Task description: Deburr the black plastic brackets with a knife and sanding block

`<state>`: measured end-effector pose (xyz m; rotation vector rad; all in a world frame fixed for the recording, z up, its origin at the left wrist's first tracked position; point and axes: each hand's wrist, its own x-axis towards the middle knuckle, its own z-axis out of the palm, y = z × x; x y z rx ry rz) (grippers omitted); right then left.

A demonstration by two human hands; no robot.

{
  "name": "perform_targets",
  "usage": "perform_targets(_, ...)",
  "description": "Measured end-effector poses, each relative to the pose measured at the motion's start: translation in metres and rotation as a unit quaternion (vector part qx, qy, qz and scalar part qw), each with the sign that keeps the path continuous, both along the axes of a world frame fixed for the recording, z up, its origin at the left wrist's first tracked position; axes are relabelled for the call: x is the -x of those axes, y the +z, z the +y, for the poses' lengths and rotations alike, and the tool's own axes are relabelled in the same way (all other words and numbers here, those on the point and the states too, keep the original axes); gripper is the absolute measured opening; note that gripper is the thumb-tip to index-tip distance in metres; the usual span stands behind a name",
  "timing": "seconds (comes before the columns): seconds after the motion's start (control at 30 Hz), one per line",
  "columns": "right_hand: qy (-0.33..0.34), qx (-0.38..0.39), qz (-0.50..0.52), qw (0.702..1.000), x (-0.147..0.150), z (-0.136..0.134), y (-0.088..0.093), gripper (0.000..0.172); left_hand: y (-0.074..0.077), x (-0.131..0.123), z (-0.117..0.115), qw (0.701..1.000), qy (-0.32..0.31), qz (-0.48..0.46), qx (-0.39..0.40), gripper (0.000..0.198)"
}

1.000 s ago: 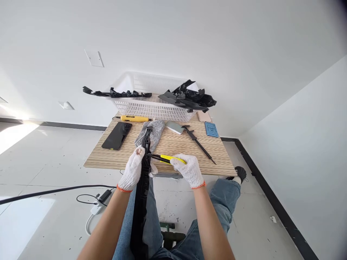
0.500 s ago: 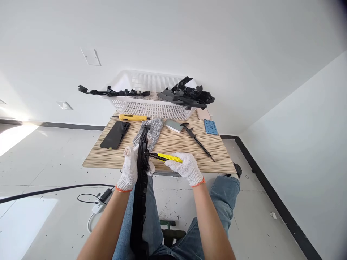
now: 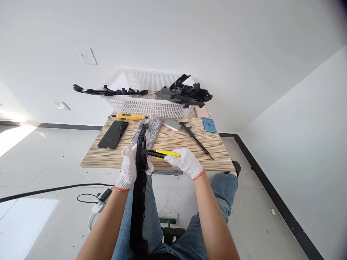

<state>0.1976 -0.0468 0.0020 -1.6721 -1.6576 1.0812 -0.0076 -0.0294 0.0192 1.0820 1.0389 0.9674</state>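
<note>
Long black strip [image 3: 138,206] rose from the lap to above the table [image 3: 96,159], its near end apparently steadied by the legs. Left hand [image 3: 128,167] had fingers wrapped round the upper part, probably bracing it against the blade; right hand [image 3: 185,160] gripped a yellow-and-black cutter [image 3: 161,154], tip at the strip. Strip narrow, dark, ribbed, unevenly edged. Beyond: grey cloth [image 3: 154,127], then white basket [image 3: 149,107] with more black parts [image 3: 184,94].

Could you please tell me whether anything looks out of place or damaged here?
A long black part juts past the left edge of the white basket instead of lying wholly inside. The glove on the left hand also looks discoloured near one fingertip; I cannot tell whether it is worn or dirty.
</note>
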Motion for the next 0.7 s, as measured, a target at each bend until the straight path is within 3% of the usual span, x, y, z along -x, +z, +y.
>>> perform_targets(0.17,0.016,0.044,0.023,0.999,-0.004,0.010,0.004,0.033,0.005,-0.001,-0.004,1.000,-0.007,-0.007,0.003,0.090)
perform_targets(0.33,0.018,0.037,0.020,0.999,-0.006,0.015,0.006,0.036,0.009,-0.002,-0.005,1.000,0.008,-0.005,0.009,0.084)
perform_targets(0.7,0.052,0.073,0.011,0.996,-0.006,0.020,0.013,0.038,0.005,-0.002,-0.002,0.999,0.021,-0.011,0.042,0.085)
